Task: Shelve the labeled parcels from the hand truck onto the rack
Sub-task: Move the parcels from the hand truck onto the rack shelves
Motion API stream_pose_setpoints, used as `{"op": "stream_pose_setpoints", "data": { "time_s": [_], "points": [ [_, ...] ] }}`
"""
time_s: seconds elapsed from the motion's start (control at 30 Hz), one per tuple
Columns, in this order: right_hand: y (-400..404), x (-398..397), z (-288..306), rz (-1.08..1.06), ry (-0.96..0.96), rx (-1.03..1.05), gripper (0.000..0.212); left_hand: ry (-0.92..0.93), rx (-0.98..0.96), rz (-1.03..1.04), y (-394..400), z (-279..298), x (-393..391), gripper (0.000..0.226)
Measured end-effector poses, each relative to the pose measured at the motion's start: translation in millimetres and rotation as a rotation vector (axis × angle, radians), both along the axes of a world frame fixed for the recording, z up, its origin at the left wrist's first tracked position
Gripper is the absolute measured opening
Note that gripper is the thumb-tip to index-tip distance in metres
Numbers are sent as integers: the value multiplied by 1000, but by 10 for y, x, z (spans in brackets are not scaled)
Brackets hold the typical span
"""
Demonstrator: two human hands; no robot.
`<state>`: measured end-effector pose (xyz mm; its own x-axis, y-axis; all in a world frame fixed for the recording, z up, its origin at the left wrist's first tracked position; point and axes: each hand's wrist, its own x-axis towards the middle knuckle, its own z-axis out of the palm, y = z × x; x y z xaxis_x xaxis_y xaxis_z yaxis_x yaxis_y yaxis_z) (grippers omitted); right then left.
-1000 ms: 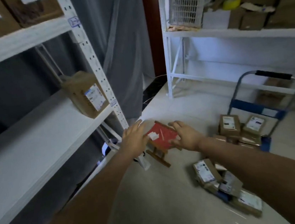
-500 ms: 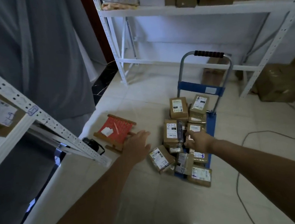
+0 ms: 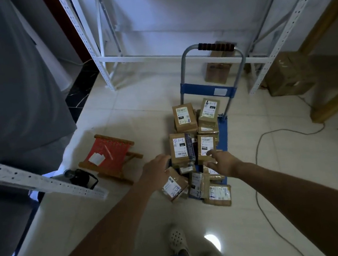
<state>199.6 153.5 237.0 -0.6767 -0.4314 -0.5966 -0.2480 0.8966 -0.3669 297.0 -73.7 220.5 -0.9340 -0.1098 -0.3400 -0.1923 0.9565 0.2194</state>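
The parcels (image 3: 197,150) lie piled on the blue hand truck (image 3: 222,121) on the floor, directly under and in front of both hands. The left hand (image 3: 156,169) is loosely open over the near-left parcel and holds nothing, and the right hand (image 3: 221,161) has its fingers spread over the middle parcels. Whether either hand touches a parcel is hard to tell, and the hands hide some labels.

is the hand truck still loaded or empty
Loaded: brown labeled parcels cover the hand truck, several spilling onto the floor.
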Motion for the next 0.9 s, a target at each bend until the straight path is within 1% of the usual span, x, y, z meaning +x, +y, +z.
{"op": "stream_pose_setpoints", "data": {
  "time_s": [0.1, 0.37, 0.47, 0.6, 0.67, 0.9],
  "points": [
    [-142, -110, -144, -80, -14, -42, 50, -45, 115, -29, -160, -230, -193, 51],
    [-208, -347, -888, -212, -53, -66, 59, -127, 193, -69, -311, -903, -564, 52],
    [-141, -375, -1261, -251, -47, -74, 62, -109, 251, -71, -204, -1227, -608, 51],
    [-9, -336, -1857, -314, -49, -87, 60, -92, 304, -69, -25, -1807, -597, 50],
    [52, -314, -2180, -338, -64, -78, 65, -92, 289, -92, 66, -2120, -574, 49],
    [180, -185, -3300, -441, -101, -96, 79, -77, 348, -86, 378, -3134, -513, 51]
  ]
}}
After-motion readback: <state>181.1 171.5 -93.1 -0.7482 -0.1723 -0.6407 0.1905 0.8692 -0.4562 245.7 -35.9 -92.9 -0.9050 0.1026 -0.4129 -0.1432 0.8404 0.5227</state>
